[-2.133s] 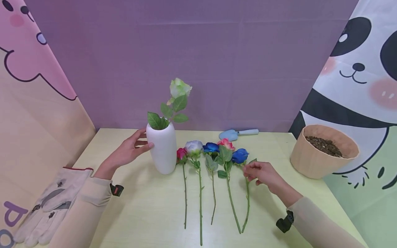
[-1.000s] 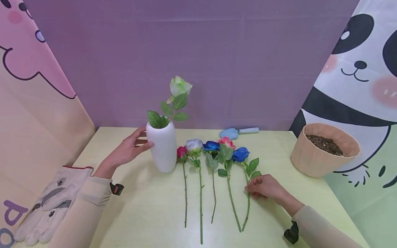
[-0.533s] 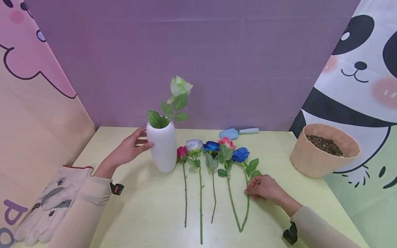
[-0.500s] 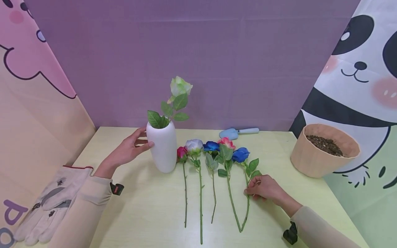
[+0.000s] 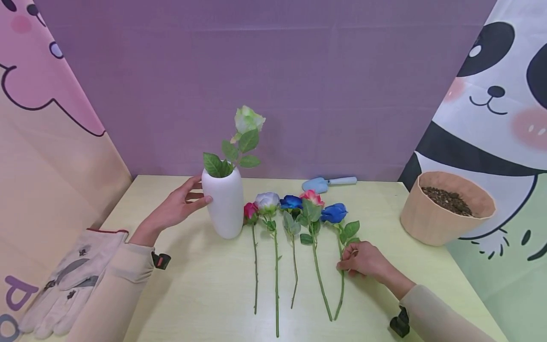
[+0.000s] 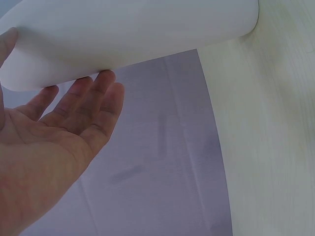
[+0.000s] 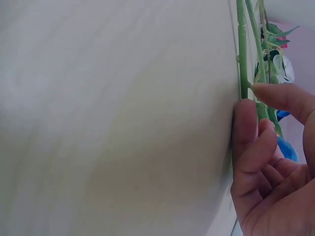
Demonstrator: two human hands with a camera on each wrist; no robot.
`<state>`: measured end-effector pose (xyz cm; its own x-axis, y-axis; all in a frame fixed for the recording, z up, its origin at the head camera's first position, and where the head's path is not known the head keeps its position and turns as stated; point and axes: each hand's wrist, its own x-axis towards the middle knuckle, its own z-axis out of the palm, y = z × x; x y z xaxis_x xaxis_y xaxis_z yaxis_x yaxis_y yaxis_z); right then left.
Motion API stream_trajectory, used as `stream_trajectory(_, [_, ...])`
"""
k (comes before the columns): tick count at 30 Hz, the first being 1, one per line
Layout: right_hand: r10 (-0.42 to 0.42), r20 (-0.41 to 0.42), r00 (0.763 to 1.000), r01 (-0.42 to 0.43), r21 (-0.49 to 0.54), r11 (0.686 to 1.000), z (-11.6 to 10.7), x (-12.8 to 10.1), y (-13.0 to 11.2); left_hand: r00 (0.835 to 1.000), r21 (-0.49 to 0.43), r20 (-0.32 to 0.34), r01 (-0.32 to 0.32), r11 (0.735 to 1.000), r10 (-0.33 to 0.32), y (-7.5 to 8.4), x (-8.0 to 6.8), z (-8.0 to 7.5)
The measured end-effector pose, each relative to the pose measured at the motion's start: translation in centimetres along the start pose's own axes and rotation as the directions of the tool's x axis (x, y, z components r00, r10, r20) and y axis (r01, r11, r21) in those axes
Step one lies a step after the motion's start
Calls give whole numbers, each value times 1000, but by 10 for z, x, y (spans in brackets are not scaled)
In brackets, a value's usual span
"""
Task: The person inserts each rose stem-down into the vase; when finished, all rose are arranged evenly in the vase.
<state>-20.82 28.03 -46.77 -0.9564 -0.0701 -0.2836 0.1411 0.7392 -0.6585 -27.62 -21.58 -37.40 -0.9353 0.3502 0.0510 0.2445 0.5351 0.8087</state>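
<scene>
A white vase (image 5: 222, 204) stands upright at centre left, with a pale green-white rose (image 5: 248, 119) in it. My left hand (image 5: 176, 205) holds the vase from its left side, thumb in front and fingers behind; in the left wrist view the fingertips touch its wall. My right hand (image 5: 363, 260) pinches the leafy stem of the rightmost blue rose (image 5: 334, 213) between thumb and fingers, low over the table. To its left lie a pink rose (image 5: 312, 197), another blue flower (image 5: 291, 202), a pale lilac flower (image 5: 267, 202) and a dark red rose (image 5: 250, 210), stems toward me.
A light blue trowel (image 5: 316, 184) lies at the table's back edge. At the right stands a tan pot (image 5: 431, 213) with dark soil. White work gloves (image 5: 81, 275) lie at the left edge. A purple backdrop (image 5: 299, 95) rises behind the table.
Over two seconds my right hand has slid down from just under the blue rose's head to mid-stem. Lately that rose has shifted slightly right. The left hand and vase have stayed put.
</scene>
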Motion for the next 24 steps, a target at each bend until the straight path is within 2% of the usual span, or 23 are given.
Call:
stream_trajectory(10, [7, 14, 1000, -8, 76, 997, -6, -3, -1, 1000, -7, 5, -7, 1000, 7, -2, 1, 0])
stream_trajectory(24, [77, -19, 997, -74, 128, 989, -2, 7, 4, 1000, -8, 4, -4, 1000, 4, 0, 0, 0])
